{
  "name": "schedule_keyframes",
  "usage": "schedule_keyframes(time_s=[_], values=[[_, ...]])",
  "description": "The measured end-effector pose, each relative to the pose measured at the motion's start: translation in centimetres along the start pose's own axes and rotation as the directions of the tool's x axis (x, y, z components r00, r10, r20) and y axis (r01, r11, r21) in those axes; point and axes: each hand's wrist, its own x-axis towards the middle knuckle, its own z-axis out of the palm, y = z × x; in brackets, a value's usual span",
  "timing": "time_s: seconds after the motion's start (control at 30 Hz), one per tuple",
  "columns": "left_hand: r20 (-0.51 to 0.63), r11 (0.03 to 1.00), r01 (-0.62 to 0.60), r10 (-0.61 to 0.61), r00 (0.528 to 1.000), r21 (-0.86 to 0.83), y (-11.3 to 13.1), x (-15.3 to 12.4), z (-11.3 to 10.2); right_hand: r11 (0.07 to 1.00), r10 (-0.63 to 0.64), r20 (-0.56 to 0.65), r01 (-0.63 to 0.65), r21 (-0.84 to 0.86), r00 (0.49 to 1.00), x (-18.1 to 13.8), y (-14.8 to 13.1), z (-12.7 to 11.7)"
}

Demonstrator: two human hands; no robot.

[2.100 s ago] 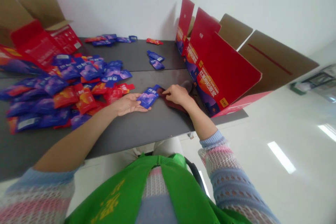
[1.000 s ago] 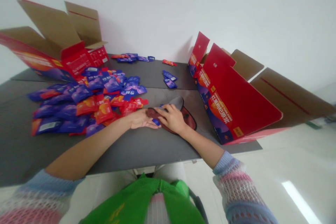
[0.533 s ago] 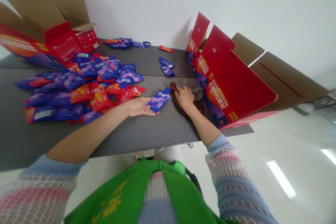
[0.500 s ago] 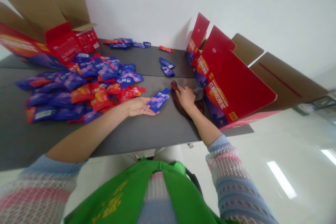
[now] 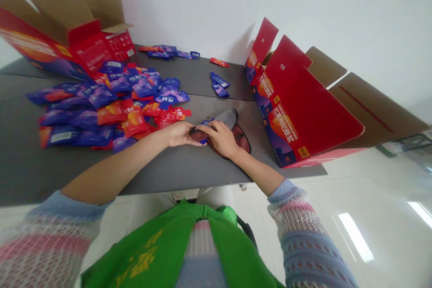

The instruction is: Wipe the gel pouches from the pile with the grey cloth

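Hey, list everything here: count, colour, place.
table: one, grey, centre
wall: one, white, behind
floor: one, pale, right
left carton: one, red and brown, left
right cartons: count unclear, red and brown, right
heaped pouches: many, overlapping, blue and red, left
back pouches: several, blue and red, back
paired pouches: two, blue, middle
lone pouch: one, red, back
held pouch: one, blue, centre
dark-edged item: one, brown and grey, centre
garment: one, green, bottom
sleeves: two, striped, bottom
legs: two, pale, bottom
left hand: one, bare, centre
right hand: one, bare, centre

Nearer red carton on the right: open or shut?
Open. The carton's brown flaps stand raised and spread, inner faces showing. Whether anything's inside, cannot tell: red panels hide it.
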Motion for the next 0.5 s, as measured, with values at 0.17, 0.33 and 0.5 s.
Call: schedule_keyframes(time_s=[0.17,0.33,0.5], values=[[0.038,1.000,-0.019,0.018,0.999,0.018,0.1,-0.4,-0.1,0.978,0.117,0.049,-0.107,-0.177,0.992,1.0,-0.4,0.2],[0.036,0.998,0.003,-0.005,0.999,0.055,0.1,-0.7,0.1,0.921,0.303,0.022,-0.287,-0.264,0.953,1.7,0.9,-0.3],[0.073,0.997,-0.005,0.000,0.997,0.078,0.0,-0.6,0.2,0.887,0.375,-0.003,-0.360,-0.288,0.927,2.1,1.0,-0.1]])
